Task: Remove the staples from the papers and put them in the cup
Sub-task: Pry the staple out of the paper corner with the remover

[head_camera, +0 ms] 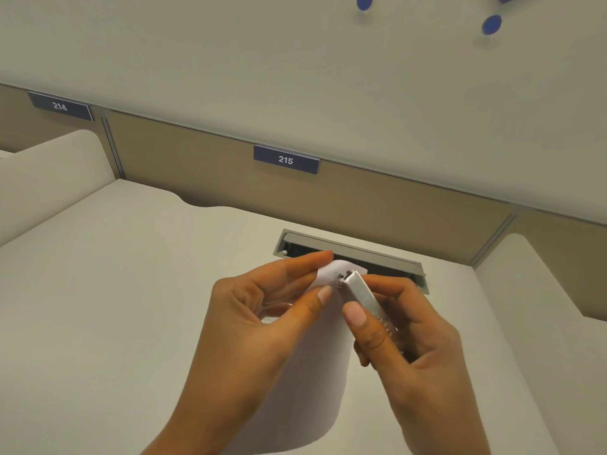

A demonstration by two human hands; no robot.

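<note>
White papers (308, 382) are held up over the desk, curving down toward me. My left hand (262, 310) pinches their top corner between thumb and fingers. My right hand (404, 343) grips a silver metal staple remover (364, 297), whose tip presses on the paper's top corner where a small staple (341, 277) sits. No cup is in view.
The pale desk (115, 307) carries a grey cable-port slot (354, 254) just behind my hands. A tan partition with labels 215 (285, 159) and 214 (59, 106) closes the back. Low dividers stand at left (49, 172) and right (538, 277).
</note>
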